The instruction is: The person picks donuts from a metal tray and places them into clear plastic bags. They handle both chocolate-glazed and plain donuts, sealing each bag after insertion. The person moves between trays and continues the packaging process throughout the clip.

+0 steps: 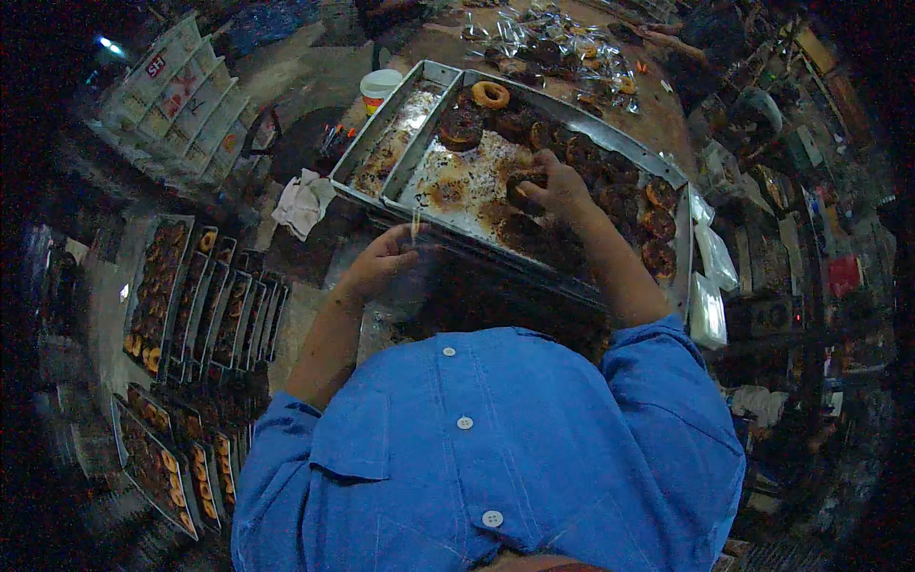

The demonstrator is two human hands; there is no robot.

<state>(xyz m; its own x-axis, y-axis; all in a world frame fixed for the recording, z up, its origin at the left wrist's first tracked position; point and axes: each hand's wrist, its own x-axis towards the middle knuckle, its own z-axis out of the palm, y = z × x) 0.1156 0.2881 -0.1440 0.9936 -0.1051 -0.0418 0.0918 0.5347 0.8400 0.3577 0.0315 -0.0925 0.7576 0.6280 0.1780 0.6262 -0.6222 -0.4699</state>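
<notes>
A metal tray (457, 239) lies before me, with several chocolate-coated doughnuts (618, 204) mostly along its far and right sides. One plain ring doughnut (490, 94) rests on top near the far edge. My right hand (565, 187) reaches into the tray, fingers closed around a dark chocolate doughnut (525, 191). At the tray's near left edge, my left hand (382, 261) pinches what looks like a clear plastic bag (411, 282), blurred and hanging below the fingers. Bare metal with brown and white residue shows in the tray's middle.
Bagged doughnuts (550, 50) are heaped on the brown surface beyond the tray. A white tub (381, 84) and a crumpled cloth (303, 203) sit to the left. Racked trays of doughnuts (161, 286) stand at far left. Plastic packets (708, 311) hang by the right edge. Another person's arm (668, 39) shows beyond.
</notes>
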